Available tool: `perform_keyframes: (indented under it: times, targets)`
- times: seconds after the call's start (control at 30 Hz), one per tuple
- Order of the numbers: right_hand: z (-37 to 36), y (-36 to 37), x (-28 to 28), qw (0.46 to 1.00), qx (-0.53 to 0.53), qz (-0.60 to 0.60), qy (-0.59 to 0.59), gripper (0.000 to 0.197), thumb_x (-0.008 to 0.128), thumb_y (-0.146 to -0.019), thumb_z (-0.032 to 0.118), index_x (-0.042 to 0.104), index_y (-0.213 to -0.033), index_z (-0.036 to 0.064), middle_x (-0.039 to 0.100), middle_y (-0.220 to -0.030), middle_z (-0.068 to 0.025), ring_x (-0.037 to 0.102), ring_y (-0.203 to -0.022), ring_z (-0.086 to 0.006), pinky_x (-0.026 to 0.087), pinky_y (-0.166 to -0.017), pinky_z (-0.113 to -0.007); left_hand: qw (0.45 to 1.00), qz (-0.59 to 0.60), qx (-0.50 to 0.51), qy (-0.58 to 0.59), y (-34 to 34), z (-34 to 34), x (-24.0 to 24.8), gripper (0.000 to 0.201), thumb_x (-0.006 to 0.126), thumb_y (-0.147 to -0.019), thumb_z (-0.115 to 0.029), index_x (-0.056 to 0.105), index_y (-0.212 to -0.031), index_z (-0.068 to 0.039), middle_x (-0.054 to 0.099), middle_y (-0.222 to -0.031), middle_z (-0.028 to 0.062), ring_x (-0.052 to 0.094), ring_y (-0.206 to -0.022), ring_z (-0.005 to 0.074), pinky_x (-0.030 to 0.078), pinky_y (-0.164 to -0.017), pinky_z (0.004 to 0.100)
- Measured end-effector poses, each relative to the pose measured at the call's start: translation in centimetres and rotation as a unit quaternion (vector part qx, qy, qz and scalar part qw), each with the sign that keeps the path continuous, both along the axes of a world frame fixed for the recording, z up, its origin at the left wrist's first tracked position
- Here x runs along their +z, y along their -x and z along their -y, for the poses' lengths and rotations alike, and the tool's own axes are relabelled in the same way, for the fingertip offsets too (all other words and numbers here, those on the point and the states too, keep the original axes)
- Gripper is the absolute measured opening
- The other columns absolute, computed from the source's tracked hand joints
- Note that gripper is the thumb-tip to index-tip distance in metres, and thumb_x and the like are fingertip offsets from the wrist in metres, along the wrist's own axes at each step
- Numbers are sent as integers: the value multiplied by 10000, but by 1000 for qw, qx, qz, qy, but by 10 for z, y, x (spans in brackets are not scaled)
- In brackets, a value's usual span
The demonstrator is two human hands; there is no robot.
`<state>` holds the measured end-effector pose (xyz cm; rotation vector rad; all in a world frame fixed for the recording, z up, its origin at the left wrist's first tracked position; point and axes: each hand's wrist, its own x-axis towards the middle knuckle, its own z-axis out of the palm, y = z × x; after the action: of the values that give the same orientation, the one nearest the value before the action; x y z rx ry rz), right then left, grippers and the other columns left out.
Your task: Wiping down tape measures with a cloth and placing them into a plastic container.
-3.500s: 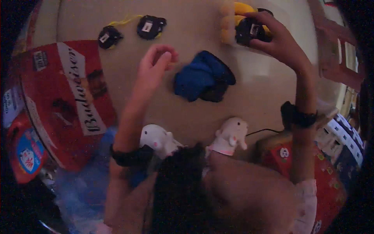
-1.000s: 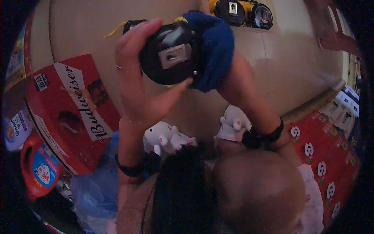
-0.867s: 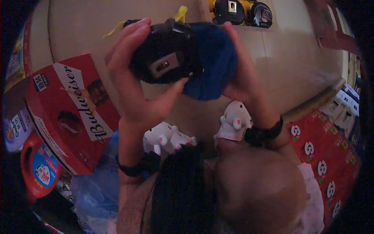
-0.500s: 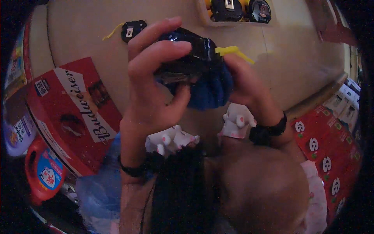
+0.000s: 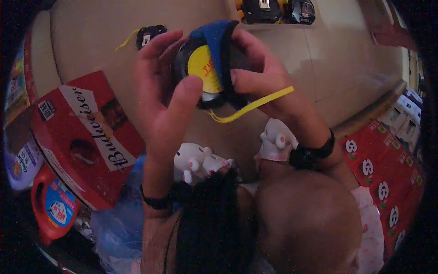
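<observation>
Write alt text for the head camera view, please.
Two hands, left hand and right hand, hold a black-and-yellow tape measure wrapped in a blue cloth, its yellow strap dangling. More tape measures lie on the beige floor, beside a red carton.

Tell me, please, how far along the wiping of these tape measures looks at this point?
Underway: the left hand and right hand hold a tape measure wrapped in a blue cloth. Two tape measures lie together at the top, another lies apart; whether those are finished, I cannot tell.

Black-and-yellow tape measure [image 5: 205, 68], blue cloth [image 5: 214, 39]
</observation>
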<state>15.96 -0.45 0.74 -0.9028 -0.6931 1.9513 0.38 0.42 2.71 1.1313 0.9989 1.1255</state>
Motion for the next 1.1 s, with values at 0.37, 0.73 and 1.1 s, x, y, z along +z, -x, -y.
perform_keyframes:
  times: [0.37,0.73,1.1]
  targets:
    - [2,0,-5,990,-135,-32,4,511,440,-843,156,258,-1289,-15,404,-1246,-121,430,-1126,-201,355,-940,-321,984,20,20,175,2,2,3,350,417,-890,-194,391,-1179,2,507,-1043,78,532,-906,145,500,-688,277]
    - [11,4,-10,960,-159,175,-147,532,615,-775,124,361,-1227,8,499,-1104,-78,474,-1018,-153,405,-858,-283,991,-32,8,130,-4,1,9,372,499,-855,-120,390,-1189,1,533,-1005,95,554,-859,143,514,-655,261]
    - [-12,5,-5,955,-132,235,-121,262,530,-839,140,453,-1058,19,530,-957,-40,510,-845,-103,445,-732,-249,989,-31,-24,140,-4,4,3,384,540,-827,-83,421,-1178,15,563,-953,86,562,-802,124,501,-613,231]
